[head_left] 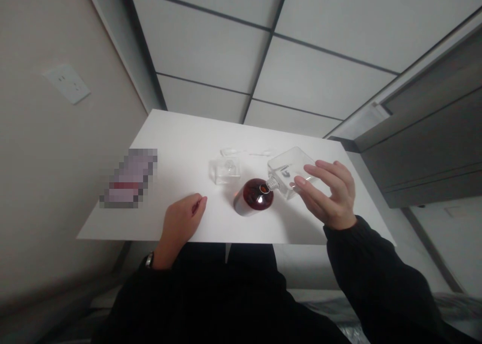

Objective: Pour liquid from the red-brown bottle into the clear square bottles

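Note:
My right hand [331,193] grips a clear square bottle [288,170], tipped so its neck points down over the mouth of a glass [254,197] filled with dark red liquid. The glass stands on the white table [181,138]. My left hand [184,221] rests on the table near the front edge, left of the glass, fingers curled with nothing visible in them.
A small clear square container [225,171] sits behind the glass. Two clear flat pieces [244,151] lie farther back. A blurred pink-and-red item [130,178] lies at the table's left. A wall with a socket [68,83] is left; grey cabinets [422,133] are right.

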### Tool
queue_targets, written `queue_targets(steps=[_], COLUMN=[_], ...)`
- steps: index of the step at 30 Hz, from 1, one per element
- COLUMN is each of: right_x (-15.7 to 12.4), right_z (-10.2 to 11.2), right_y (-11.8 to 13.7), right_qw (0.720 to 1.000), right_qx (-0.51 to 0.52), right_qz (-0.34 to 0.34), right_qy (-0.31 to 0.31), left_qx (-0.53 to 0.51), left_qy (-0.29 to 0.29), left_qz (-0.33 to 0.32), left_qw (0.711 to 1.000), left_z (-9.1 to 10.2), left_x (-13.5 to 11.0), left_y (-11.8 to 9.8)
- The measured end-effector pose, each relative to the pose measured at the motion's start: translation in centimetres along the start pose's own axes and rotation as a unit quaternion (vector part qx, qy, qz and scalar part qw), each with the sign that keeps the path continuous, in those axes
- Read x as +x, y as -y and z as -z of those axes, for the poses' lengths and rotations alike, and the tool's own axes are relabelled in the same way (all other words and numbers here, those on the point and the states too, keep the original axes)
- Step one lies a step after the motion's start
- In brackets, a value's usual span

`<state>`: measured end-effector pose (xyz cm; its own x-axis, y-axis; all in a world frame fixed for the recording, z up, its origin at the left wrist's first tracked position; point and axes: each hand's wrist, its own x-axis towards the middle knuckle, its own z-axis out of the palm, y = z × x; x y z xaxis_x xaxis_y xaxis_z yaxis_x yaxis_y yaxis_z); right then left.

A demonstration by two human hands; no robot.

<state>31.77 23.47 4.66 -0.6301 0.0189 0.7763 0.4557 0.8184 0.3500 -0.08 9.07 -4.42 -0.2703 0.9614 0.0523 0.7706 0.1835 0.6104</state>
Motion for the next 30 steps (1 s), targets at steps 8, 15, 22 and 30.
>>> queue_targets(steps=[8, 15, 22, 30], right_x=[1.2, 2.0, 2.6, 3.2], right_z=[0.4, 1.0, 1.5, 1.8], right_y=[-0.3, -0.6, -1.0, -1.4], right_qw=[0.999, 0.998, 0.995, 0.991], right_qx=[-0.011, -0.01, -0.009, -0.022], right_qz=[0.029, 0.06, 0.094, 0.123], right_qy=[0.012, 0.028, 0.038, 0.041], left_qx=[-0.001, -0.005, -0.011, -0.024], left_qy=[-0.003, -0.002, -0.003, 0.001], left_qz=[-0.003, -0.006, -0.001, -0.005], left_qw=[1.0, 1.0, 1.0, 1.0], left_z=[-0.1, -0.1, -0.1, 0.0], left_x=[-0.1, -0.1, -0.1, -0.1], left_y=[0.0, 0.0, -0.1, -0.2])
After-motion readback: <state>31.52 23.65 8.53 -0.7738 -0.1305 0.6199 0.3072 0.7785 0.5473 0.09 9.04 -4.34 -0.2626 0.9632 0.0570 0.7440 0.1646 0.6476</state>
